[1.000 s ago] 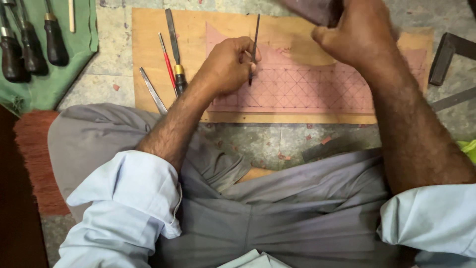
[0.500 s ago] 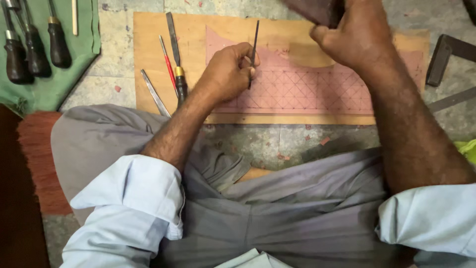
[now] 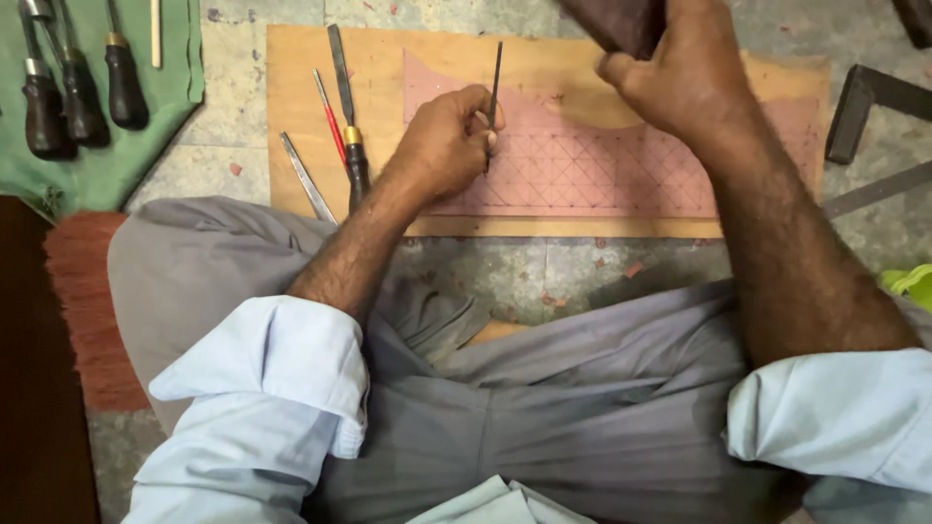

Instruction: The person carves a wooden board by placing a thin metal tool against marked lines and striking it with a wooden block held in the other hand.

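Pinching a thin chisel (image 3: 495, 92) between thumb and fingertips, my left hand (image 3: 442, 146) stands the tool almost upright at upper centre of the frame, its lower end meeting the pink sheet (image 3: 621, 170) at the left edge of a drawn diamond grid. My right hand (image 3: 684, 78), at upper right, is clenched around a dark brown block (image 3: 616, 21) raised just above and right of the chisel top; block and chisel are apart.

The sheet lies flat on a wooden board (image 3: 291, 116) that rests on the stone floor (image 3: 228, 116). Left of my left hand, on the board: a dark-handled chisel (image 3: 348, 126) with a brass ferrule, a red pencil (image 3: 328, 107) just beside it, and a plain steel blade (image 3: 306, 180) at the lower left corner of the board, overhanging it.

Upper left of the frame: a green cloth (image 3: 107, 165) carrying three dark-handled tools (image 3: 83, 97) in a row. Right edge: a metal square (image 3: 864, 107) on the floor. Lower half: my grey trousers (image 3: 544, 408) and pale blue sleeves (image 3: 262, 408), with a reddish mat (image 3: 83, 301) at left.
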